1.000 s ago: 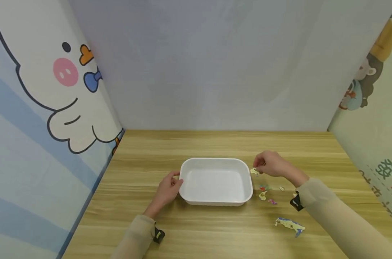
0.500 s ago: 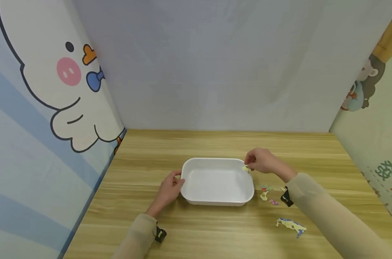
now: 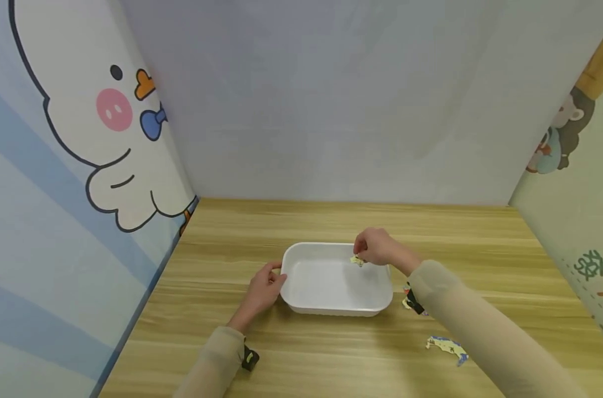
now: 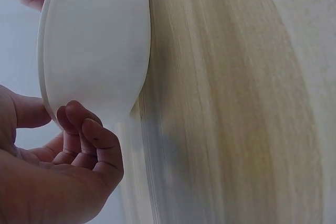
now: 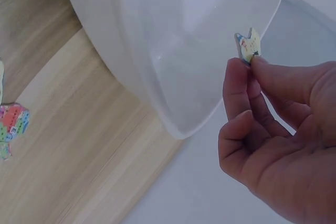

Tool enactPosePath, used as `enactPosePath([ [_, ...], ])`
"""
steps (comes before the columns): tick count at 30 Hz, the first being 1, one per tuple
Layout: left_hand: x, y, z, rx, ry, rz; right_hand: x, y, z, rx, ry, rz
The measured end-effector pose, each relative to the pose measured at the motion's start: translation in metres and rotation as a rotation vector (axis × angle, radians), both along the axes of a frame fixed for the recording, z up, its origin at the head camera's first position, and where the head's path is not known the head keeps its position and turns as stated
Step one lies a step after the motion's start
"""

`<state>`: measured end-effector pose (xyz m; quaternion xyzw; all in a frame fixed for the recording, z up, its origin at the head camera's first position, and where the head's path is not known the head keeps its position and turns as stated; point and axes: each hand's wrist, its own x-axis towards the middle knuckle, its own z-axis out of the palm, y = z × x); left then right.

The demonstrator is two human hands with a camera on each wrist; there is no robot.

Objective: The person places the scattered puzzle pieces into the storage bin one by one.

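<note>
A white rectangular tray point(image 3: 333, 312) stands on the wooden table. My left hand point(image 3: 263, 286) grips its left end, thumb at the rim and fingers curled against the outer wall point(image 4: 100, 45). Over the tray's back right part, my right hand point(image 3: 377, 247) pinches a small pale-yellow puzzle piece point(image 3: 357, 260) between thumb and forefinger. Close up in the right wrist view, this piece point(image 5: 252, 45) has an irregular map-like outline and some blue along one edge. It is held above the tray floor.
Right of the tray lie several small coloured puzzle pieces point(image 3: 406, 303), partly covered by my right wrist strap point(image 3: 415, 302). Nearer the front lies a longer yellow-and-blue piece point(image 3: 447, 346). A pale curtain point(image 3: 331, 110) hangs behind the table point(image 3: 261, 221).
My right hand has carried the pinched puzzle piece leftward, from beside the tray's right rim to over its inside. The left hand keeps its grip on the tray. The head view has shifted slightly.
</note>
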<state>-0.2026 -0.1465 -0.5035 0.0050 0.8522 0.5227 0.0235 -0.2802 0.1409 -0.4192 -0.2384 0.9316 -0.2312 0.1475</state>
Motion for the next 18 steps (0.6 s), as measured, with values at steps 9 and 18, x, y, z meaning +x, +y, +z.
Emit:
enactPosePath([
  [9, 0.0, 0.001, 0.001, 0.005, 0.009, 0.005, -0.004, -0.021, -0.008, 0.044, 0.005, -0.018],
  [18, 0.0, 0.0, -0.001, -0.004, 0.026, 0.013, -0.007, -0.042, -0.017, 0.025, 0.016, -0.016],
])
